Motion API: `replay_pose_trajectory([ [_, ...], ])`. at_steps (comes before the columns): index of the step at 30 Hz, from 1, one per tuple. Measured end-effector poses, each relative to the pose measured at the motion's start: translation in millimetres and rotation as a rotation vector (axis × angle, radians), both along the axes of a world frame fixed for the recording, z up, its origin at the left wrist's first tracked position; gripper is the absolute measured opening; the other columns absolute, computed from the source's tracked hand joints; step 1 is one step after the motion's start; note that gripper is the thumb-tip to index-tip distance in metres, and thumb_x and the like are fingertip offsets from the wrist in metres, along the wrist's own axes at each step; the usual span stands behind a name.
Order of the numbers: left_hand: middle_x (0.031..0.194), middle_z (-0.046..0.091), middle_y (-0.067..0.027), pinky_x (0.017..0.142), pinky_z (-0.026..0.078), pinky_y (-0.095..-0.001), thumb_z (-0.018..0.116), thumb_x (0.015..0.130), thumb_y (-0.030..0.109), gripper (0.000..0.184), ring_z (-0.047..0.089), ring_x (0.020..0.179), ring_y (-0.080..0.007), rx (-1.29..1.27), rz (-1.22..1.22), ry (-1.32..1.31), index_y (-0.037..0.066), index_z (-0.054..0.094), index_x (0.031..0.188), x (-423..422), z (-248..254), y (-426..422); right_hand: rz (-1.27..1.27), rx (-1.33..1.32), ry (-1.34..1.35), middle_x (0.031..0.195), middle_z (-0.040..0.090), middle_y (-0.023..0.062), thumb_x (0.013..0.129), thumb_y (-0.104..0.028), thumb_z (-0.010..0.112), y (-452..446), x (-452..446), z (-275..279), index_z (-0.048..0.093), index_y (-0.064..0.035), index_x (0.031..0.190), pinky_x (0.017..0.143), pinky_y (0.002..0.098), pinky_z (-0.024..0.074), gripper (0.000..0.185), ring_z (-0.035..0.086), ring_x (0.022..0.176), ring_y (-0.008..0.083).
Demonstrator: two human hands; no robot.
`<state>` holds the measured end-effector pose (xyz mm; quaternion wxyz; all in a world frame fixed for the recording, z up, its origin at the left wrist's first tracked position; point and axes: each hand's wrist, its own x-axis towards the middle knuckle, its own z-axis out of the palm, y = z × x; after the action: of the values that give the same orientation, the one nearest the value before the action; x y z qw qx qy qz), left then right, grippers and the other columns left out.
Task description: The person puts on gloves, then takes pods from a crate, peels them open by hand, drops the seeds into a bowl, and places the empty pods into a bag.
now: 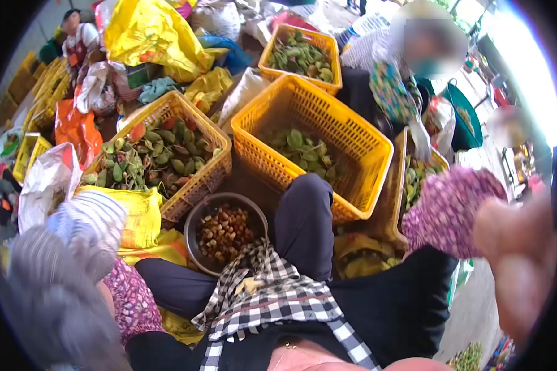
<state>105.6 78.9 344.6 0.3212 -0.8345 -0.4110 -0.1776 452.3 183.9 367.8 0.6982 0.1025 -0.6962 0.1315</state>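
Here, the bowl (194, 224) lies between the blurred left hand (56, 290) and right hand (518, 266), whose grip I cannot tell.

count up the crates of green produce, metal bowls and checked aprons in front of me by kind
crates of green produce: 4 (left crate, middle crate, far crate, partly hidden right crate)
metal bowl: 1
checked apron: 1
total: 6

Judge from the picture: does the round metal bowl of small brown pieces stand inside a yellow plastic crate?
No: the bowl stands outside the yellow crates, beside a dark-trousered knee.
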Motion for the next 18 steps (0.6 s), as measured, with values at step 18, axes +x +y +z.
replay_pose_trajectory([
  [18, 0.107, 0.062, -0.0091, 0.058, 0.052, -0.0283, 0.046, 0.097, 0.039, 0.035, 0.057, 0.065, -0.0133, -0.037, -0.356, -2.737, 0.007, 0.056, 0.110, -60, -275, 48, 0.066, -0.579, -0.339, 0.118, 0.054, 0.0099, 0.089, -0.011, 0.054, 25, -146, -136, 0.041, -0.0078, 0.134, 0.069, 0.0262, 0.0490, 0.047, 0.056, 0.092, 0.0169],
])
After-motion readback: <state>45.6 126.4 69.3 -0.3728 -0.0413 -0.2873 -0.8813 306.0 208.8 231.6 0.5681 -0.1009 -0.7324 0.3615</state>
